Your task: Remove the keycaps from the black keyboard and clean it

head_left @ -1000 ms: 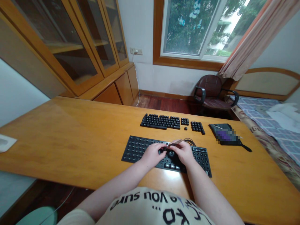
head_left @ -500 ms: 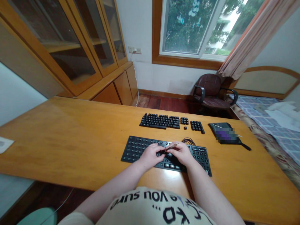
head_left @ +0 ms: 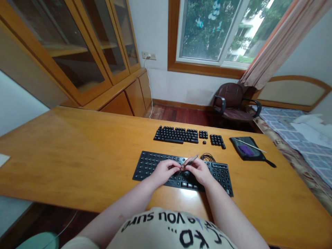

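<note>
A black keyboard base (head_left: pixel 145 166) lies in front of me with its keycaps off on most of the visible part; a few wide caps sit along its front edge. Over its middle, my left hand (head_left: pixel 165 171) is closed in a pinch, and whatever it holds is too small to make out. Close beside it, my right hand (head_left: pixel 200 171) grips a slim, pointed, pen-like tool (head_left: pixel 193 159), its upper end sticking out past the fingers. The tool's lower end meets the left fingertips, where the detail is hidden.
Behind the base, black keycaps (head_left: pixel 176 135) stand in keyboard order on the wooden table (head_left: pixel 77 148). A coiled cable (head_left: pixel 208 157) lies at the base's back edge. To the right is a dark pouch (head_left: pixel 249 155) with a purple cloth (head_left: pixel 246 150) and a thin stick (head_left: pixel 252 146) on it.
Both hands stay over the keyboard base. My left hand has drawn its fingers into a tighter pinch, and the tool in my right hand shows more of its upper end.
</note>
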The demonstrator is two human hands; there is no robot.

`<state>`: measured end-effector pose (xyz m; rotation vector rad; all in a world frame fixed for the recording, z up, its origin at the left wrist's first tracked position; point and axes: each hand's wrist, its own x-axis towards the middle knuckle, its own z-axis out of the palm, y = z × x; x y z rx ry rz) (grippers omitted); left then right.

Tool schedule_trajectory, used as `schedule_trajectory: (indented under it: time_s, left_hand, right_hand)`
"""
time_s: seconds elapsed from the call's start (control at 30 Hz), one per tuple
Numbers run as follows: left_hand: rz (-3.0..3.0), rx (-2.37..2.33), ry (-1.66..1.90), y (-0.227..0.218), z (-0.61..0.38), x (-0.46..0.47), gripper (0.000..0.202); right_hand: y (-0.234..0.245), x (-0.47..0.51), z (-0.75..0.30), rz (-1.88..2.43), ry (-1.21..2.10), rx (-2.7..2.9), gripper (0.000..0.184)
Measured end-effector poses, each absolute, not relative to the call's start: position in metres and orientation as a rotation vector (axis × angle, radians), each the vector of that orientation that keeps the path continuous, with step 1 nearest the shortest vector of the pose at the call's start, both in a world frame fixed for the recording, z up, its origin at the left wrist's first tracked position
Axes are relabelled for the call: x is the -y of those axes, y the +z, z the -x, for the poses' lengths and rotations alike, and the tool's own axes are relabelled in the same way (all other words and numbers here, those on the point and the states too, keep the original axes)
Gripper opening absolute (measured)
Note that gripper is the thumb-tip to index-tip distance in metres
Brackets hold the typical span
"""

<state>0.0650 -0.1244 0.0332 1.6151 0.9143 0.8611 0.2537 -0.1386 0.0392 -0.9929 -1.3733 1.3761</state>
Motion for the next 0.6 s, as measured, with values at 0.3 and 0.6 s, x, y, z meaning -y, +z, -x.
schedule_trajectory:
  time_s: [0.3,0.6]
  left_hand:
    - [-1.478,-0.798,0.769,0.031,-0.065,0.122,0.011]
    - [-1.208,-0.993,1.1,0.02,-0.071,0.117,0.02]
  right_hand:
    - [0.041,0.139,-0.257,0.965,1.336,1.499,0.022]
    - [0.031,0.138,-0.258,1.072,1.041,1.305,0.019]
